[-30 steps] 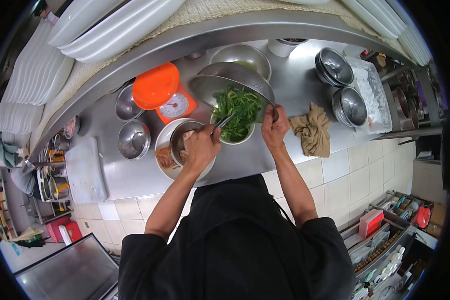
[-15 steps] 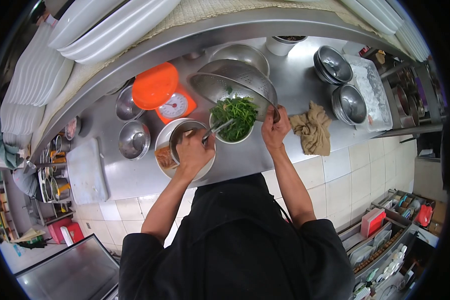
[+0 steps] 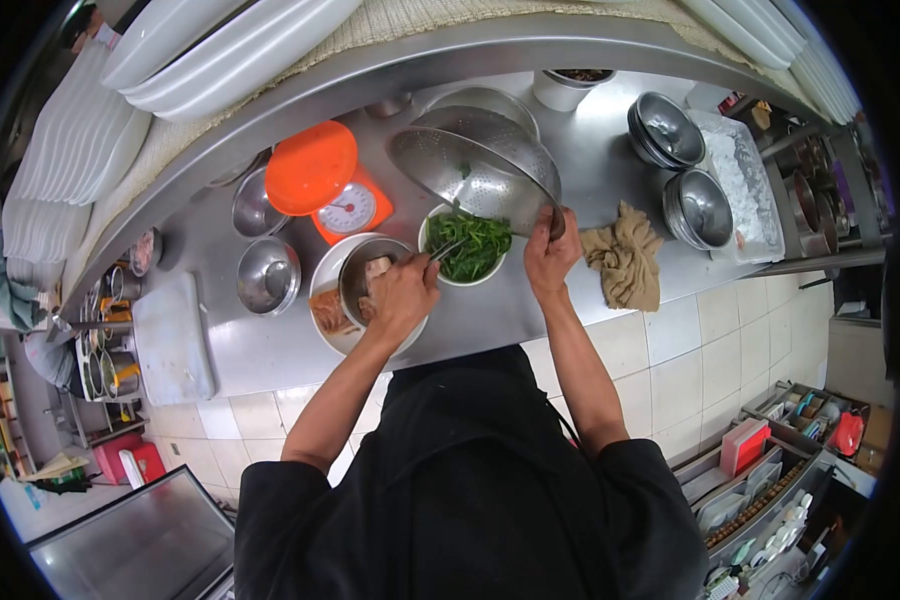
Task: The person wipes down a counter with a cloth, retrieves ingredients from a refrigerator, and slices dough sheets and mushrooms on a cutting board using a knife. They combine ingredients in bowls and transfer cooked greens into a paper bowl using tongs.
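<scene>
My left hand is closed around metal tongs, whose tips reach into chopped leafy greens. The greens fill a white bowl at the table's near middle. My right hand grips the rim of a perforated steel colander, which is tilted above and behind that bowl with a few leaf scraps stuck inside. Under and beside my left hand, a metal bowl with pale food pieces in it sits in a wide white dish. Orange-brown food lies in the dish's left side.
An orange kitchen scale and steel bowls stand to the left, with a white cutting board farther out. A brown cloth, stacked metal bowls and a white-filled tray are at right. A shelf edge hangs overhead.
The tongs have dropped lower and my left hand has shifted slightly right. The colander has moved slightly right and tilted, showing more of its inside. The greens sit lower in the bowl.
</scene>
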A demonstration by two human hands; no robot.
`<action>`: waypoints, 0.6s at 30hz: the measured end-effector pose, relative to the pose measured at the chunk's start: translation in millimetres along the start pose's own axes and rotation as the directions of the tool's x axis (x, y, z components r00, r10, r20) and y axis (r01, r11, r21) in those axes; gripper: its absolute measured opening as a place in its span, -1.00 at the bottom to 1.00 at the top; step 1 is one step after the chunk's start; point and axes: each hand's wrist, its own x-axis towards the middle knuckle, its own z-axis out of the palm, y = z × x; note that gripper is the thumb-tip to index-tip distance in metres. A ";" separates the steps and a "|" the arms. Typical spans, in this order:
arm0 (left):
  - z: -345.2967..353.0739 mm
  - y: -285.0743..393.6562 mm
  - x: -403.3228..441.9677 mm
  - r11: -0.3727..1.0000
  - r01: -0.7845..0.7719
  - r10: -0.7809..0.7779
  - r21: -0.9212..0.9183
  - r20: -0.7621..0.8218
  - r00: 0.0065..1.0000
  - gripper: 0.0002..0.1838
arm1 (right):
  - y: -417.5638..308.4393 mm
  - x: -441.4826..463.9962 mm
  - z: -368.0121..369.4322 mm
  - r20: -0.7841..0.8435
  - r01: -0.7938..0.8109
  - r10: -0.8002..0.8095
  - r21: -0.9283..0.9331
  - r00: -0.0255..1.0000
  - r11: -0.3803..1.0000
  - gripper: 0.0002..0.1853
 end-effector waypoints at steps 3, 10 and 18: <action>-10.4 2.4 -6.2 0.999 -0.032 0.033 0.005 -0.068 0.997 -0.77 | -8.4 4.3 2.1 -0.019 -0.017 0.017 0.040 1.000 0.999 -0.96; -30.8 4.5 -0.7 0.996 -0.092 0.086 -0.012 -0.254 0.964 -0.79 | -2.9 -3.6 8.8 0.013 0.018 -0.018 0.034 1.000 0.999 -0.92; -43.4 13.1 27.5 0.994 -0.082 0.046 -0.076 -0.391 0.919 -0.80 | -16.5 -8.4 1.1 0.052 -0.002 -0.002 0.069 0.999 0.998 -0.97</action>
